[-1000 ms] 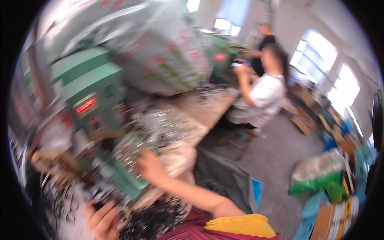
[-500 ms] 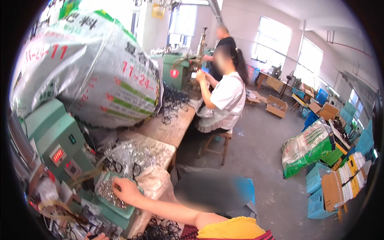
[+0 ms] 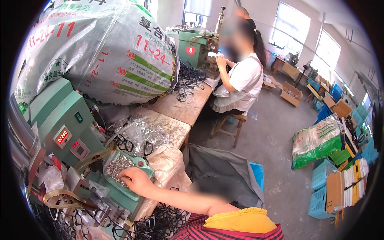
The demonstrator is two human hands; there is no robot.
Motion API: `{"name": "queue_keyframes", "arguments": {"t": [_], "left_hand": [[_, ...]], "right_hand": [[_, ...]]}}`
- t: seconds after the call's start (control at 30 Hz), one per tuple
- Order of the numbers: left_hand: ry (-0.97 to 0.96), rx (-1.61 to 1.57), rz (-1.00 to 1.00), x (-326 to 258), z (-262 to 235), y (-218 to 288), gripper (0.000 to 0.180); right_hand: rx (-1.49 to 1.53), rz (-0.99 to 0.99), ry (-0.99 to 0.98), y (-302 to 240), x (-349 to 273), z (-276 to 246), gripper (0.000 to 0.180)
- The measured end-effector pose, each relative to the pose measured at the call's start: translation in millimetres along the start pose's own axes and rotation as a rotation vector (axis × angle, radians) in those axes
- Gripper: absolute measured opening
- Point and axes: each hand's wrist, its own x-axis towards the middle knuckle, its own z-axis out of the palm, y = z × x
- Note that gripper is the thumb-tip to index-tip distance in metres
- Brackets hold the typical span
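Note:
My right hand (image 3: 136, 180) reaches into a green tray (image 3: 149, 171) filled with small shiny metal parts (image 3: 118, 165). Its fingers are curled together with the tips down among the parts, and whatever they pinch is too small to make out. Only a bit of my left hand (image 3: 83, 233) shows at the lower edge, its fingers mostly hidden among clutter. A green machine (image 3: 66, 116) with a lit red display stands left of the tray. Black eyeglass frames (image 3: 160, 220) lie in a tangled heap below my right forearm.
A huge stuffed white sack (image 3: 108, 52) rests on the wooden bench (image 3: 188, 106) behind the machine. Clear plastic bags (image 3: 138, 134) lie beyond the tray. A co-worker (image 3: 244, 80) sits farther along the bench. Blue crates (image 3: 320, 204) and a green-white sack (image 3: 316, 144) stand at right.
The view has shifted, so the bench and machine sit differently in the picture. My right hand stays at the tray of metal parts. More of the eyeglass frames heap now shows.

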Motion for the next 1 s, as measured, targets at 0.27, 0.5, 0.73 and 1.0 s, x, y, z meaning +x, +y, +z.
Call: {"name": "queue_keyframes", "arguments": {"t": [0.27, 0.5, 0.73, 1.0], "left_hand": [[0.182, 0.033, 0.236, 19.3, 101.4, -59.5, 0.009], [0.409, 0.048, -0.047, 102.0, 52.8, -202.0, 0.023], [0.373, -0.003, -0.149, 88.3, 83.2, -244.1, 0.031], [0.466, -0.723, -0.089, 63.1, 87.0, -111.6, 0.019]], "right_hand": [[-0.075, 0.015, -0.026, -2.1, 1.8, -7.4, 0.011], [-0.010, 0.032, -0.104, -6.0, -1.4, -20.3, 0.011], [0.052, 0.181, -0.075, -20.1, -24.3, -56.8, 0.013], [0.146, -0.150, -0.170, -70.8, 10.6, 31.8, 0.020]]}}
